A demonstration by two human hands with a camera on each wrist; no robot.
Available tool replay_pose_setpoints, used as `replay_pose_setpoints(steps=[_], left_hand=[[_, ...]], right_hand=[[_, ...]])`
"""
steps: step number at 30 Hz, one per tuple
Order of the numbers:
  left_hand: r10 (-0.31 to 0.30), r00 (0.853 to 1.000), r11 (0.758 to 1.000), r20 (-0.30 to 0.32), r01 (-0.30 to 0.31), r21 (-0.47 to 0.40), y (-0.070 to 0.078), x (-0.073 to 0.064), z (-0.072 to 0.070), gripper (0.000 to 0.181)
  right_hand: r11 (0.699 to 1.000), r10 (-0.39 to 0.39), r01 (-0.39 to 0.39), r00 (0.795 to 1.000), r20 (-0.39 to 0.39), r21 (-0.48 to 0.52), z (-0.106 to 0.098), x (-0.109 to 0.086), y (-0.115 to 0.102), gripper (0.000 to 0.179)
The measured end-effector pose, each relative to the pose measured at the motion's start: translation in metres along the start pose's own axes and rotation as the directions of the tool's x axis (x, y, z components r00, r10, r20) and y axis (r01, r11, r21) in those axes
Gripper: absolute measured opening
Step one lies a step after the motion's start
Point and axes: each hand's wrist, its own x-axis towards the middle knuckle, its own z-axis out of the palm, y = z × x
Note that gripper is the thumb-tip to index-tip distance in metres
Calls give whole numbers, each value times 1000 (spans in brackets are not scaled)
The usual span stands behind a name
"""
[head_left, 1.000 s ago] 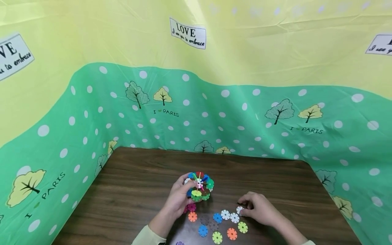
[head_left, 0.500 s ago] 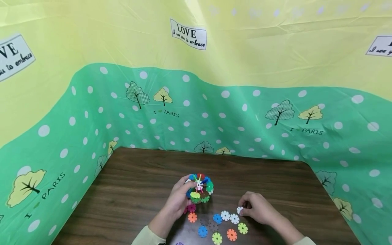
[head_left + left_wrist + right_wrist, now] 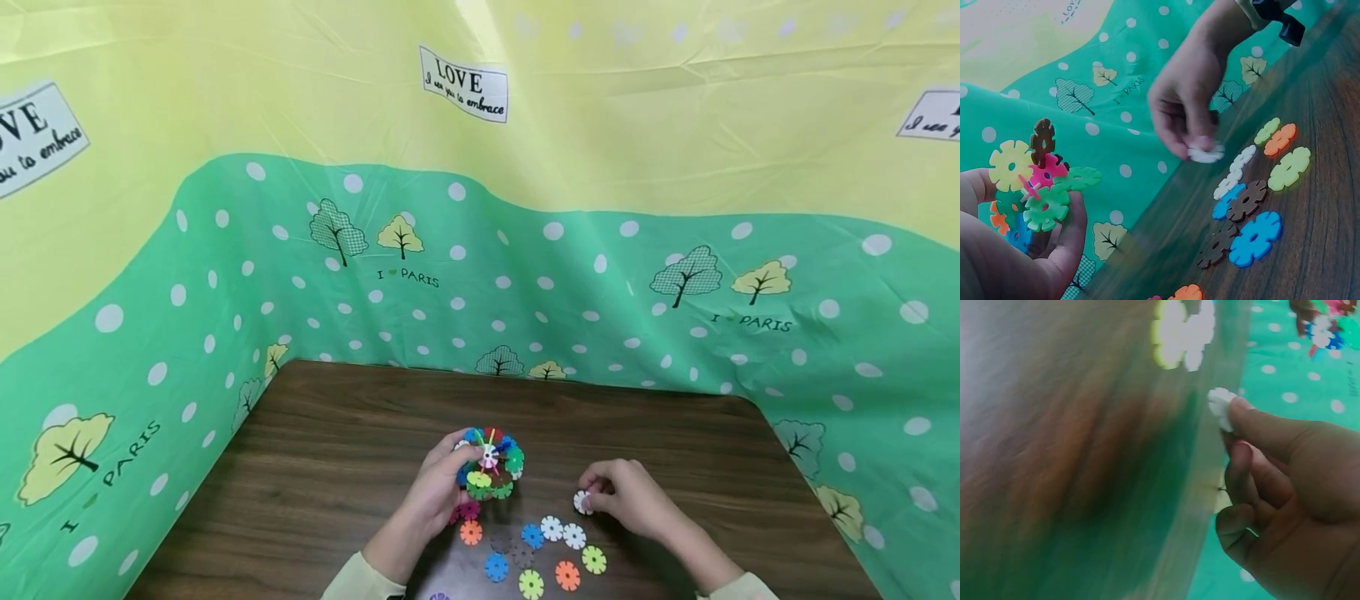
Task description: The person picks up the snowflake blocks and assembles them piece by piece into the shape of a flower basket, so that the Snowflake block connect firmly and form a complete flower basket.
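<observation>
A ball-like cluster of joined, notched plastic discs (image 3: 501,481) in many colours is held up by my left hand (image 3: 431,487), its thumb over the near side. In the left wrist view the cluster (image 3: 1047,209) shows yellow, brown, pink, green, blue and orange discs. My right hand (image 3: 630,497) pinches one white notched disc (image 3: 582,502) between thumb and fingers, above the table. That same white disc (image 3: 1221,407) stands out at the fingertips in the right wrist view. Part of the cluster is hidden behind my left fingers.
Loose discs lie on the dark wooden table (image 3: 337,433) between my hands: white discs (image 3: 551,527), blue (image 3: 497,567), orange (image 3: 567,575), yellow-green (image 3: 531,584), brown ones and magenta (image 3: 469,509). A green and yellow printed cloth (image 3: 480,283) encloses the table's back and sides.
My right hand has lifted the white disc from the table and moved it slightly up and left. My left hand keeps the cluster in nearly the same place.
</observation>
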Motion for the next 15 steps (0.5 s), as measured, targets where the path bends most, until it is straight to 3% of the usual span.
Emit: replay_pose_setpoints(steps=[4,8,12,15], left_hand=[[-13,1000,1000,0,13,4,-1,1,1,70],[-28,1000,999,6,28,19,-2,0,1,72],[-31,999,999,18,30,28,-3,1,1,70],[-32,999,999,28,31,27,-4,2,0,69]], right_hand=[[998,-25,31,994,-109,60,-3,7,-11,8],[988,-24,57,974,-224,144,-2,15,-25,8],[960,15,74,950,-311,271,5,20,-38,5],[928,58,69,944,-325,366,10,23,-47,9]])
